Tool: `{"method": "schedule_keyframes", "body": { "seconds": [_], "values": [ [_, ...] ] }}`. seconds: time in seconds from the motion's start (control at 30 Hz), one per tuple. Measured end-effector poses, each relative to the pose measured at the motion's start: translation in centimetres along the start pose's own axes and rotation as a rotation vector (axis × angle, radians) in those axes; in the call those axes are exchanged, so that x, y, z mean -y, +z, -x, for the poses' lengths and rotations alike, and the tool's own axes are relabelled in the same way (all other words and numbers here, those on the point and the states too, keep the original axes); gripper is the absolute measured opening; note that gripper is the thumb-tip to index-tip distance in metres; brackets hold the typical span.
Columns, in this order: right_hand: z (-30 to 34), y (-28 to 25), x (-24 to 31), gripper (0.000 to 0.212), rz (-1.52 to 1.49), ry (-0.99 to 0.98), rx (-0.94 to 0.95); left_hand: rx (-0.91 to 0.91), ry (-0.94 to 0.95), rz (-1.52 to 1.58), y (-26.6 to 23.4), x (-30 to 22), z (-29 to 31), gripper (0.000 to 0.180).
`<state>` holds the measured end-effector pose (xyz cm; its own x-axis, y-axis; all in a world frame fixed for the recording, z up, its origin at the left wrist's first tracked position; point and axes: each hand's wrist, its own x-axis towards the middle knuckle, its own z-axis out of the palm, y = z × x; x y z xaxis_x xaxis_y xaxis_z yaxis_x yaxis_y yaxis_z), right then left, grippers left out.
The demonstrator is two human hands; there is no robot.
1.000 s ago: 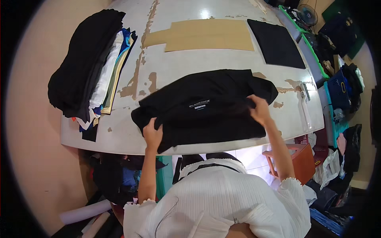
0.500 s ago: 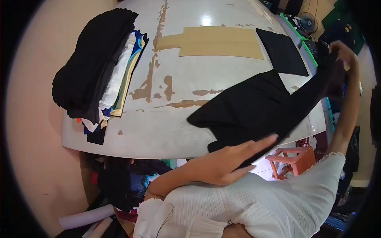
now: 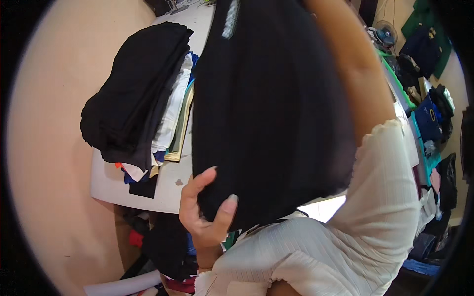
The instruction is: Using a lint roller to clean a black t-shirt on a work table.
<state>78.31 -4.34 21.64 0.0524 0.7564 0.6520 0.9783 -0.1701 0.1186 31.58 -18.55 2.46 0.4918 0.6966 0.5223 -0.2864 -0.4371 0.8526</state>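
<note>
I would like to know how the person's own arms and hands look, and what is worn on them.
The left hand is bare. The right arm is bare below a short, white, ribbed right sleeve with a frilled edge. The left sleeve is white too. The right hand is not visible.

The garment (image 3: pixel 271 113) is solid black, with a whitish printed mark (image 3: pixel 230 19). Left of the garment, the cloth stack (image 3: pixel 133 93) is black uppermost, with white, blue, olive and pale yellow layers and an orange-red corner (image 3: pixel 118 166); the tabletop (image 3: pixel 168 203) there is pale grey. Right of the garment, a basket (image 3: pixel 425 121) is navy blue and a bin (image 3: pixel 399 84) bright green at its rim. Below the garment, the worn top (image 3: pixel 380 197) is white with ribbed lines; far left of the garment, the wall (image 3: pixel 54 148) is beige.
</note>
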Motion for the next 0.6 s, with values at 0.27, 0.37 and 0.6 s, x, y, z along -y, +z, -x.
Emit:
{"method": "schedule_keyframes", "body": {
  "seconds": [0.27, 0.37, 0.6],
  "values": [
    [16.7, 24.9, 22.6, 0.061, -0.443, -0.096, 0.344, -0.2, -0.825, 0.088, -8.5, 15.9, 6.4, 0.067],
    [25.1, 20.4, 27.9, 0.04, -0.848, -0.165, 0.5, -0.198, -0.957, 0.166, -11.9, 21.5, 11.8, 0.062],
    [47.5, 8.4, 28.0, 0.032, -1.994, 0.83, 0.802, 0.048, -1.372, 0.321, -8.8, 22.8, 9.4, 0.054]
  ]
}}
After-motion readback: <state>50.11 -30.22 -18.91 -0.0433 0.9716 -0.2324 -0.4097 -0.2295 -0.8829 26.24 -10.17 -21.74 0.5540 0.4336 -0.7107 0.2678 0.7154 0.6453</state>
